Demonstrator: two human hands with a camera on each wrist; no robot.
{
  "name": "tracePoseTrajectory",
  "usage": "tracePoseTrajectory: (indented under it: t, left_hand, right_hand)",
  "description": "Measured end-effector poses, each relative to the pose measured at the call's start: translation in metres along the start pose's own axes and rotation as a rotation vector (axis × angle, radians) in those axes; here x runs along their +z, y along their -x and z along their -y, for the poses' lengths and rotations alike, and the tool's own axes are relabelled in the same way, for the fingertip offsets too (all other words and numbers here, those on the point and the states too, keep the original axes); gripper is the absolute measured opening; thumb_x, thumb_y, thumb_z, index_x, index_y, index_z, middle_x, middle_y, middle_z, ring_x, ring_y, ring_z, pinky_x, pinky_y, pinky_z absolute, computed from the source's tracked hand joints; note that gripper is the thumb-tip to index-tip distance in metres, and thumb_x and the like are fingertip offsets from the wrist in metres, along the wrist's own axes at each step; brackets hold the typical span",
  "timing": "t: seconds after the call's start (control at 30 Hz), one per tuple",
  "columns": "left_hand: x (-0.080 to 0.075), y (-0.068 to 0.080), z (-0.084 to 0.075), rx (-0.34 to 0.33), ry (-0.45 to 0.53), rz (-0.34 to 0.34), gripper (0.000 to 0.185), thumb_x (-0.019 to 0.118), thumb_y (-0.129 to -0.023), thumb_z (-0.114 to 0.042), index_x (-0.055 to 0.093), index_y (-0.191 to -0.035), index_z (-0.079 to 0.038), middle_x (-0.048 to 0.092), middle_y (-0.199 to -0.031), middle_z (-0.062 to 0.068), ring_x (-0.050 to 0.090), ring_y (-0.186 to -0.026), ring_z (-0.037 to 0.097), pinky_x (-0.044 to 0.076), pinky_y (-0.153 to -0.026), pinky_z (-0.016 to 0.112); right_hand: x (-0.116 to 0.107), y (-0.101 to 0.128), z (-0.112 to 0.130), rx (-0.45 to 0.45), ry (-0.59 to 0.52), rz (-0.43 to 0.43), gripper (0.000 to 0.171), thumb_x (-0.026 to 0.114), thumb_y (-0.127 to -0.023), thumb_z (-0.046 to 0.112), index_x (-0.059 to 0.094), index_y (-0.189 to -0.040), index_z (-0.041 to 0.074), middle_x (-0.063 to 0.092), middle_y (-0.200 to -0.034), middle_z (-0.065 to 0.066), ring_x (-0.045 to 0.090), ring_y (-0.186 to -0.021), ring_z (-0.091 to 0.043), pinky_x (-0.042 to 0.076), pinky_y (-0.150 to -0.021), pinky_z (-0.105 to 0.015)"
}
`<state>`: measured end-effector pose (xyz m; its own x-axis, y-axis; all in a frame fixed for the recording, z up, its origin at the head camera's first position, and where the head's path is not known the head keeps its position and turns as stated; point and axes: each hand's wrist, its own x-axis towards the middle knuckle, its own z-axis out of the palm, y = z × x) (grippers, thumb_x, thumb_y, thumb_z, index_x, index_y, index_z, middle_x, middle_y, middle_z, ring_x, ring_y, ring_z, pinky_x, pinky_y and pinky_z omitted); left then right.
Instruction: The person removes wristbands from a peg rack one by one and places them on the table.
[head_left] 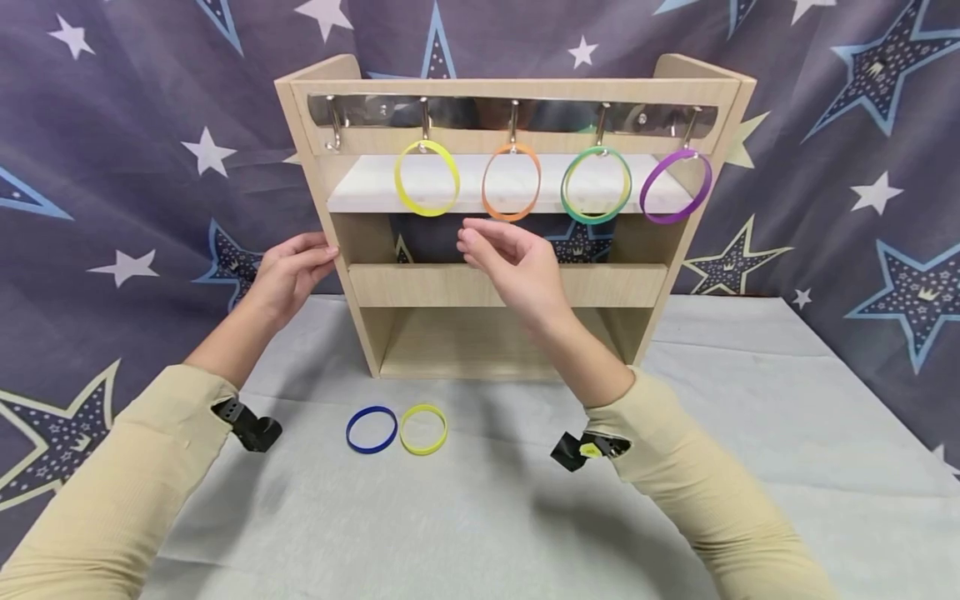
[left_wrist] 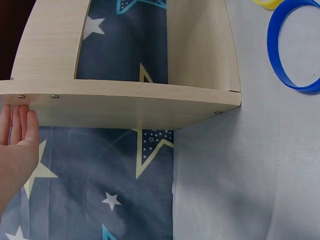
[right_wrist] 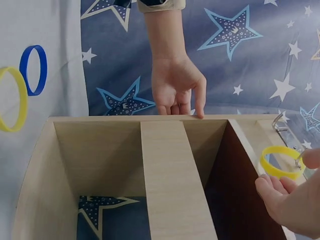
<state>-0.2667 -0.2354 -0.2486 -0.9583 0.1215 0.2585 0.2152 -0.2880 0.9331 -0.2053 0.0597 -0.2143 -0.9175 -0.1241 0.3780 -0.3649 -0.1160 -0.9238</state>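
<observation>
A wooden rack [head_left: 615, 285] stands on the table with a row of metal hooks along its top. A yellow ring [head_left: 427, 212], an orange ring [head_left: 510, 218], a green ring [head_left: 596, 221] and a purple ring [head_left: 663, 220] each hang from a hook. The leftmost hook [head_left: 333, 133] is bare. My left hand [head_left: 288, 271] rests with straight fingers against the rack's left side panel [left_wrist: 125, 102]. My right hand [head_left: 510, 262] hovers in front of the rack, just below the yellow and orange rings, fingers relaxed and holding nothing. A blue ring [head_left: 371, 451] and a second yellow ring [head_left: 423, 452] lie flat before the rack.
A pale grey cloth [head_left: 480, 517] covers the table, and the two loose rings lie between my forearms. A dark star-patterned curtain [head_left: 112, 167] hangs behind and beside the rack. The rack's lower compartment [head_left: 450, 342] holds nothing.
</observation>
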Motion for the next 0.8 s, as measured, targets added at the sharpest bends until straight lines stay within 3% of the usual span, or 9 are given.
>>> tracePoseTrajectory:
  t: [0.27, 0.47, 0.8]
  left_hand:
    - [-0.001, 0.001, -0.001, -0.003, -0.001, -0.003, 0.011, 0.061, -0.09, -0.001, 0.067, -0.097, -0.008, 0.066, -0.1, 0.001, 0.067, -0.093, 0.009, 0.053, -0.088, 0.016]
    - [-0.001, 0.0, -0.001, -0.021, -0.015, -0.015, 0.011, 0.062, -0.09, -0.002, 0.067, -0.097, -0.009, 0.065, -0.101, 0.0, 0.066, -0.094, 0.008, 0.051, -0.088, 0.015]
    - [-0.001, 0.0, -0.001, -0.023, -0.002, -0.018, 0.011, 0.061, -0.09, -0.001, 0.067, -0.095, -0.008, 0.066, -0.1, 0.0, 0.067, -0.093, 0.008, 0.051, -0.088, 0.015]
  right_hand:
    - [0.008, -0.002, 0.005, -0.032, 0.03, -0.057, 0.036, 0.062, -0.094, 0.014, 0.06, -0.126, 0.0, 0.066, -0.124, -0.017, 0.065, -0.113, -0.025, 0.055, -0.093, -0.024]
    - [0.012, -0.004, 0.005, -0.059, 0.033, -0.116, 0.043, 0.066, -0.091, 0.014, 0.057, -0.131, 0.004, 0.065, -0.128, -0.012, 0.063, -0.118, -0.017, 0.051, -0.1, -0.025]
    - [0.025, -0.016, 0.004, -0.102, -0.047, -0.194, 0.04, 0.068, -0.087, 0.004, 0.06, -0.126, -0.001, 0.066, -0.123, -0.019, 0.065, -0.115, -0.026, 0.054, -0.095, -0.023]
